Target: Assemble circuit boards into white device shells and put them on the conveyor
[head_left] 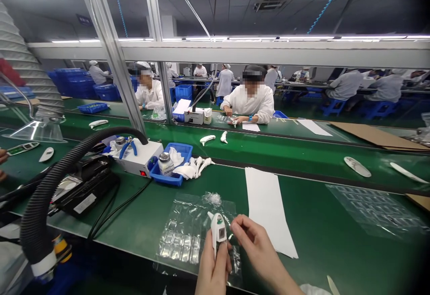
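Note:
My left hand (212, 269) is closed around a white ear thermometer (215, 237), held upright with its pointed probe tip up and to the left. A square window and a bit of green circuit board show on its front. Just to the right, my right hand (257, 243) has its thumb and forefinger pinched together; anything between them is too small to make out. Beneath both hands lies a clear plastic tray (181, 241) of small square pockets, with a crumple of clear film (212, 198) beyond it.
A blue bin (186, 149) holds a metal-topped jar and white tissue, with several white thermometer parts (196, 168) beside it. White paper (268, 210) lies to the right. A black hose (47, 196) arches at left near a white box (134, 158). A co-worker (250, 96) sits opposite.

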A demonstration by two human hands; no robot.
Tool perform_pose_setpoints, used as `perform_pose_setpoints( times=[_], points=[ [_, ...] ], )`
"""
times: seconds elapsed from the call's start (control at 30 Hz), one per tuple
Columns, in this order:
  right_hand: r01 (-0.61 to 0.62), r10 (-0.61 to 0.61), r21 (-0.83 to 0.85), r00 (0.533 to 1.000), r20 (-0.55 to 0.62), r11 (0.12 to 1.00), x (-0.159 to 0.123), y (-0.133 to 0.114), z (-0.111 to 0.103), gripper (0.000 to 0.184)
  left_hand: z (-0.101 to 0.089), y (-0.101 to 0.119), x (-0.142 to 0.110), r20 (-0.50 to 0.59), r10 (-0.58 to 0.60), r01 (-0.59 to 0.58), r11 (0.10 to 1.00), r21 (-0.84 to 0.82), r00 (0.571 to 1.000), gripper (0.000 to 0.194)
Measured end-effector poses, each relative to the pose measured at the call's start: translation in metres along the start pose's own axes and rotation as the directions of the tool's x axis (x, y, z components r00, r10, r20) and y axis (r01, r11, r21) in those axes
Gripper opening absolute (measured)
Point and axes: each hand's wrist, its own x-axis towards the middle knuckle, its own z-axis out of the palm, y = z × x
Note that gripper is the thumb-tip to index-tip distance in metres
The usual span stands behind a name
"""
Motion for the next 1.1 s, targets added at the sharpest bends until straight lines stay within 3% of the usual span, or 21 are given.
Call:
perform_pose_setpoints(
  times=[0.1, 0.17, 0.23, 0.3, 0.37, 0.5, 0.57, 0.7, 0.8, 0.93, 1.03, 1.1],
  points=[
    [0.012, -0.004, -0.138, 0.998, 0.058, 0.99, 0.001, 0.005, 0.002, 0.033, -0.003, -0.006, -0.002, -0.062, 0.003, 0.001, 0.998, 0.07, 0.998, 0.07],
    [0.089, -0.068, -0.292, 0.994, 0.081, 0.952, -0.002, 0.005, 0.005, 0.03, -0.006, -0.009, -0.003, -0.105, 0.043, -0.031, 0.993, 0.115, 0.994, 0.07],
    [0.235, -0.203, -0.436, 0.972, 0.121, 0.869, -0.007, 0.002, 0.009, 0.028, -0.01, -0.008, -0.003, -0.126, 0.095, -0.079, 0.989, 0.127, 0.987, 0.066],
    [0.393, -0.335, -0.528, 0.919, 0.207, 0.753, -0.011, -0.005, 0.012, 0.025, -0.015, -0.002, 0.0, -0.151, 0.114, -0.099, 0.99, 0.103, 0.982, 0.057],
    [0.472, -0.388, -0.565, 0.881, 0.27, 0.677, -0.008, -0.012, 0.013, 0.024, -0.021, 0.008, 0.004, -0.16, 0.049, -0.045, 0.999, 0.029, 0.986, 0.048],
    [0.294, -0.244, -0.69, 0.954, 0.172, 0.661, 0.039, -0.011, 0.006, 0.033, -0.031, 0.026, 0.009, 0.0, -0.143, 0.14, 0.964, -0.225, 0.99, 0.04],
    [0.219, -0.11, -0.804, 0.976, 0.191, 0.552, 0.073, 0.001, 0.0, 0.035, -0.034, 0.031, 0.009, 0.076, -0.178, 0.194, 0.917, -0.349, 0.981, 0.039],
    [0.165, 0.0, -0.891, 0.983, 0.181, 0.423, 0.121, 0.025, -0.004, 0.026, -0.036, 0.032, 0.007, 0.14, -0.246, 0.283, 0.818, -0.501, 0.959, 0.051],
    [0.104, 0.029, -0.926, 0.992, 0.123, 0.363, 0.129, 0.03, -0.007, 0.029, -0.037, 0.031, 0.006, 0.154, -0.263, 0.304, 0.786, -0.538, 0.953, 0.059],
    [0.049, 0.033, -0.928, 0.997, 0.066, 0.368, 0.121, 0.028, -0.026, 0.035, -0.033, 0.026, 0.007, 0.152, -0.25, 0.292, 0.804, -0.518, 0.956, 0.069],
    [-0.018, 0.019, -0.917, 1.0, -0.011, 0.399, 0.117, 0.03, -0.061, 0.035, -0.026, 0.022, 0.007, 0.102, -0.287, 0.302, 0.849, -0.433, 0.952, 0.065],
    [-0.096, 0.012, -0.904, 0.995, -0.1, 0.416, 0.118, 0.035, -0.097, 0.033, -0.021, 0.021, 0.006, 0.03, -0.301, 0.292, 0.89, -0.349, 0.953, 0.055]
  ],
)
